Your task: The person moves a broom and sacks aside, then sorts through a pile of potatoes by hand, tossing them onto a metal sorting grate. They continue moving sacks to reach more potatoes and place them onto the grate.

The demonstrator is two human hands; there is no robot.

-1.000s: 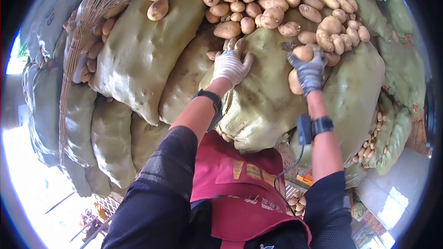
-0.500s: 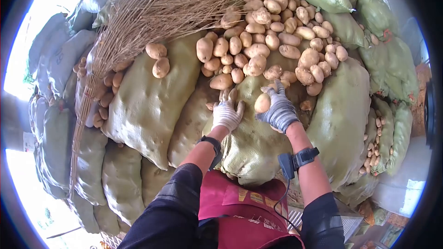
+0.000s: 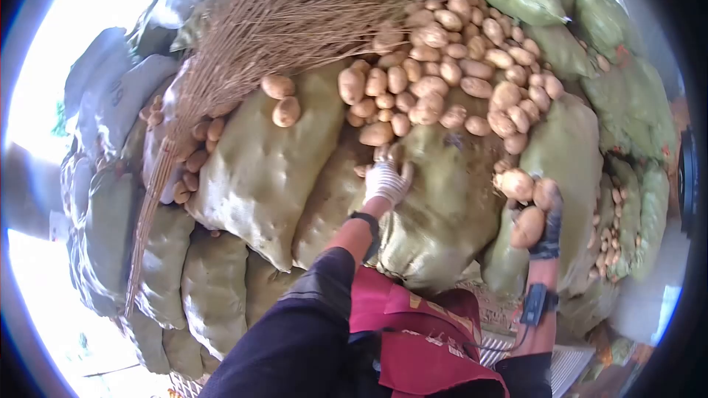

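- Our right grip [image 3: 553,222] clasps potatoes [image 3: 527,227] above a green sack [image 3: 566,144]; uneven bunching could let one roll free.
- Our left grip [image 3: 387,180], spread on a neighbouring sack [image 3: 442,210], could nudge loose potatoes [image 3: 376,133].

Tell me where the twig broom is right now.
In the head view, the twig broom is at the upper left, just left of the loose potatoes, its narrow end pointing down the picture's left side.
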